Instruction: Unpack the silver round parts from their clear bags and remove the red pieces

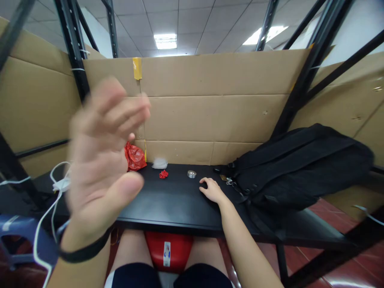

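Note:
My left hand (pixel 102 148) is raised close to the camera, smeared by motion, with its palm facing right. Its fingers bend loosely and the thumb stands apart; nothing shows in it. A black band (pixel 85 250) circles that wrist. On the black table (pixel 171 204) rests my right hand (pixel 212 189), thumb and forefinger apart and curved, holding nothing that I can see. A small roll of silver tape (pixel 191 174) lies just left of its fingertips, not touching them. Farther left are a small red bundle (pixel 163 174), its kind unclear, and a clear plastic packet (pixel 160 163).
A crumpled red plastic bag (pixel 135 157) sits behind my left hand. A black backpack (pixel 306 168) with keys (pixel 230 181) beside it fills the table's right side. Cardboard walls (pixel 204 116) and dark metal posts surround the table. A white cable (pixel 37 236) hangs by a blue stool (pixel 18 236).

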`<move>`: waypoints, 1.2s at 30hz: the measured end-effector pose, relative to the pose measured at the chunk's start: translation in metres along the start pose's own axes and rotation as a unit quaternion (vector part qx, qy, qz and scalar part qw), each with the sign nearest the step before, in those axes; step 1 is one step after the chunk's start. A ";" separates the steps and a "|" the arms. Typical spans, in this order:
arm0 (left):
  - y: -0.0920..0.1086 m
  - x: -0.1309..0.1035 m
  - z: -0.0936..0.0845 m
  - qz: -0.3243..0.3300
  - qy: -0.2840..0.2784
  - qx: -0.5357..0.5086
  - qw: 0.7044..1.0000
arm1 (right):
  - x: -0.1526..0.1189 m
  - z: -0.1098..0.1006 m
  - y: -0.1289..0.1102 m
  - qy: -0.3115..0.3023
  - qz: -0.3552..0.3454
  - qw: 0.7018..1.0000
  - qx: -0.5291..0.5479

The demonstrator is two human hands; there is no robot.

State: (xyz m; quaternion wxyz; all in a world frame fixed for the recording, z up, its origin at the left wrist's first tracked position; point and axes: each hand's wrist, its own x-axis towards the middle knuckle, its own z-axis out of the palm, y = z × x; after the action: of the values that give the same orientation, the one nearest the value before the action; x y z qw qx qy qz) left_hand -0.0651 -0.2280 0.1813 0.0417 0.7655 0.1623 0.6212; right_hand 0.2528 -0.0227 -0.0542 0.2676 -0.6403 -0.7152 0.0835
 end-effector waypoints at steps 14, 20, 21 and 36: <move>-0.238 -0.139 0.039 -0.404 -0.411 0.359 0.734 | 0.015 0.016 -0.005 -0.129 0.069 0.985 -0.092; -0.285 -0.096 0.037 -0.337 -0.405 0.337 0.780 | 0.036 0.019 0.003 -0.103 0.046 0.989 -0.094; -0.293 -0.087 0.040 -0.328 -0.395 0.336 0.789 | 0.040 0.019 0.003 -0.099 0.042 0.990 -0.094; -0.320 -0.088 0.065 -0.136 -0.374 0.270 0.877 | 0.090 0.006 0.009 -0.057 -0.088 0.994 -0.026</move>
State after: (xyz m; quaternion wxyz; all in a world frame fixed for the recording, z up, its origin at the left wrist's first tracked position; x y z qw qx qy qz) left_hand -0.0812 0.0564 -0.0011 -0.0253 0.8927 0.3988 0.2085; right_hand 0.2541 0.0669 -0.0388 0.2162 -0.5760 -0.7845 0.0774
